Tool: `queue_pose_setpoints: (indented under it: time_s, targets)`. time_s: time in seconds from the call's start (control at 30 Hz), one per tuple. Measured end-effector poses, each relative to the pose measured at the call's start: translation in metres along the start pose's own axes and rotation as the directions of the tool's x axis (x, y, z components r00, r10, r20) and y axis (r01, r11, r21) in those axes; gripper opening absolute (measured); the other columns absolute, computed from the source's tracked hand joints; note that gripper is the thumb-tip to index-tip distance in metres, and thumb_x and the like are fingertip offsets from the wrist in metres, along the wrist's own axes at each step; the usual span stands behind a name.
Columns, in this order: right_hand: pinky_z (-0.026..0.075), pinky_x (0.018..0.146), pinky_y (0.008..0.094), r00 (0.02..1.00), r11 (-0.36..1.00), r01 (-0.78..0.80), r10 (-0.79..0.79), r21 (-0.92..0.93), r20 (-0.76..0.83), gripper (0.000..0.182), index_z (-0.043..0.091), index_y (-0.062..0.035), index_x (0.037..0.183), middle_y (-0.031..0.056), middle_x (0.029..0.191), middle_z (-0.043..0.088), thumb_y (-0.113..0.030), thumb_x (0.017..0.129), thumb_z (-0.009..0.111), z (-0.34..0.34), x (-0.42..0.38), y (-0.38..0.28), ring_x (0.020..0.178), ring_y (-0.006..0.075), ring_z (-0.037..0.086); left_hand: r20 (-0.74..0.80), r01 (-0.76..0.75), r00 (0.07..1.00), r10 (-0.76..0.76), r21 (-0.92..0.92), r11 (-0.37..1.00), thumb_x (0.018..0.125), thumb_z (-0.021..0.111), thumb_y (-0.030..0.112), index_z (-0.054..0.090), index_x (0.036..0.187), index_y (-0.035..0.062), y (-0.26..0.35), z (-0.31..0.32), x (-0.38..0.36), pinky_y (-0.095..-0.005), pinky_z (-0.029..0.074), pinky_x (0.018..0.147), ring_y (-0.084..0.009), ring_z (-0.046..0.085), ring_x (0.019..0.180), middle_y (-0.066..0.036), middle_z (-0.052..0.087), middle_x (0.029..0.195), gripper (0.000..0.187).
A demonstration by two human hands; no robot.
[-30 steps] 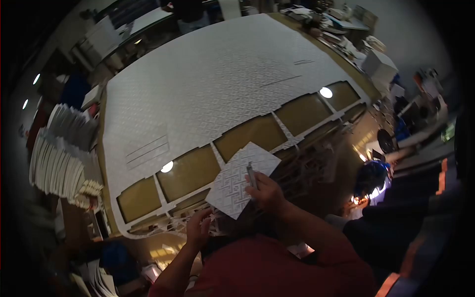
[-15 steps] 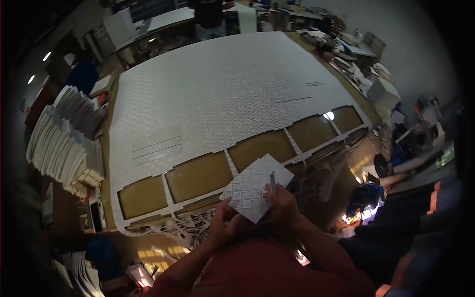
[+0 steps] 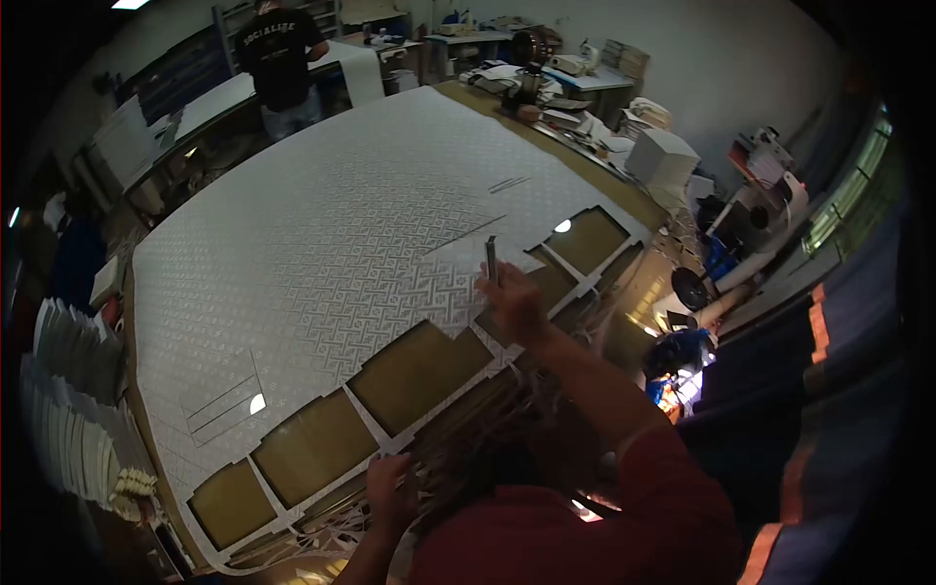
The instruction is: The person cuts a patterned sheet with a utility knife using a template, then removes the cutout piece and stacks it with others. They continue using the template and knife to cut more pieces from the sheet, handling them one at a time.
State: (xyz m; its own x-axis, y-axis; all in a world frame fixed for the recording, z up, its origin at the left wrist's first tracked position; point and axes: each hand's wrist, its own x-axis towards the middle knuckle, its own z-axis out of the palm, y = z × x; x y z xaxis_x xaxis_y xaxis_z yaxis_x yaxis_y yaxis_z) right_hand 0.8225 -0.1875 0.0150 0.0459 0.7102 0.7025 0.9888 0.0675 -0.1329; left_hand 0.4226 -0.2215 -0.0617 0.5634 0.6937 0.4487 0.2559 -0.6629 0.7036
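My right hand (image 3: 514, 304) is closed round a slim metallic cutter (image 3: 490, 257) that points up. It is over a patterned square piece (image 3: 448, 285), which lies on the large white patterned sheet (image 3: 322, 214) and is partly covered by the hand. Near the front edge of the sheet is my left hand (image 3: 390, 487), its fingers curled; what they hold, if anything, is hidden. Rectangular openings along the sheet's front show a yellow-brown surface (image 3: 307, 447).
A person in a dark shirt (image 3: 281, 60) stands at a far bench. Stacked white sheets (image 3: 73, 419) are on the left, a white block of paper (image 3: 663, 161) at the right. Loose strips (image 3: 341, 526) hang along the front edge.
The square piece has left my left hand and now lies on the sheet. My right hand has moved forward with the cutter. The view has turned, showing more of the far person.
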Motion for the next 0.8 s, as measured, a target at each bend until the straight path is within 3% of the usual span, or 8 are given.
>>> queue_pose_setpoints:
  time_s: [0.1,0.2,0.27,0.4,0.47,0.53,0.63,0.8]
  targets:
    - [0.057,0.086,0.0481,0.996,0.998,0.042,-0.046,-0.049,-0.081,0.027,0.067,-0.0067,0.107,0.0193,0.109,0.071,-0.002,0.081,0.064,0.053,0.042,0.083,0.107,0.041,0.067,0.002,-0.05,0.999,0.05,0.111,0.993,0.086,0.07,0.0,0.065,0.114,0.0052,0.002,0.04,0.058,-0.0478,0.052,0.091,-0.0379,0.066,0.099,-0.016,0.068,0.104,0.029]
    - [0.056,0.089,0.0483,1.0,0.996,-0.008,0.005,0.089,0.03,0.029,0.066,-0.0076,0.11,0.0197,0.109,0.069,-0.004,0.081,0.066,0.115,0.051,0.149,0.111,0.0419,0.065,0.018,-0.018,1.0,0.015,0.174,0.985,0.087,0.069,0.002,0.064,0.116,0.006,0.005,0.092,0.118,-0.049,0.051,0.094,-0.0383,0.065,0.103,-0.017,0.068,0.106,0.03]
    - [0.054,0.091,0.0491,0.953,0.986,-0.029,-0.023,0.167,0.302,0.032,0.064,-0.0084,0.113,0.0204,0.113,0.068,-0.003,0.081,0.067,0.146,0.041,0.179,0.112,0.0422,0.063,-0.005,0.012,1.0,-0.011,0.181,0.983,0.088,0.069,0.003,0.064,0.119,0.0062,0.007,0.114,0.154,-0.0495,0.05,0.096,-0.0387,0.064,0.105,-0.017,0.067,0.108,0.032]
    - [0.054,0.092,0.0499,0.973,0.954,-0.056,-0.015,0.294,0.232,0.037,0.063,-0.0077,0.118,0.02,0.112,0.068,-0.002,0.082,0.066,0.148,0.036,0.216,0.112,0.043,0.063,0.075,0.181,0.978,-0.193,0.141,0.973,0.088,0.073,0.008,0.06,0.13,0.0032,-0.016,0.142,0.228,-0.0471,0.051,0.098,-0.0402,0.064,0.109,-0.019,0.065,0.118,0.044]
    - [0.053,0.086,0.0519,0.959,0.907,-0.249,0.183,0.338,0.216,0.038,0.06,-0.0076,0.118,0.0199,0.108,0.067,-0.004,0.081,0.069,0.148,0.043,0.249,0.104,0.0434,0.064,0.08,0.225,0.969,-0.235,0.124,0.967,0.088,0.074,0.01,0.057,0.135,0.0019,-0.042,0.161,0.263,-0.0452,0.052,0.098,-0.0392,0.064,0.111,-0.02,0.065,0.122,0.05]
    - [0.053,0.085,0.0521,0.938,0.905,-0.337,0.3,0.259,0.171,0.035,0.06,-0.0077,0.117,0.0206,0.106,0.067,-0.005,0.083,0.069,0.151,0.056,0.289,0.102,0.0435,0.064,0.073,0.509,0.86,-0.505,-0.195,0.839,0.09,0.075,0.016,0.052,0.14,-0.001,-0.068,0.18,0.308,-0.0424,0.052,0.099,-0.0353,0.064,0.117,-0.023,0.063,0.128,0.059]
    - [0.053,0.084,0.0519,0.789,0.786,-0.61,0.593,0.096,0.157,0.034,0.058,-0.0079,0.118,0.0226,0.102,0.067,-0.012,0.088,0.073,0.156,0.087,0.35,0.101,0.0427,0.064,-0.014,0.677,0.729,-0.684,-0.132,0.724,0.089,0.079,0.025,0.046,0.146,-0.0034,-0.09,0.207,0.375,-0.0388,0.052,0.099,-0.0314,0.063,0.119,-0.025,0.06,0.135,0.071]
    - [0.054,0.091,0.0482,0.715,0.72,-0.692,0.675,0.047,0.181,0.058,0.055,-0.0043,0.128,0.0261,0.113,0.069,-0.03,0.085,0.083,0.179,0.117,0.429,0.108,0.043,0.067,-0.097,0.755,0.631,-0.769,-0.147,0.639,0.085,0.08,0.032,0.047,0.144,-0.0059,-0.091,0.248,0.426,-0.0437,0.048,0.105,-0.0394,0.06,0.124,-0.028,0.059,0.136,0.077]
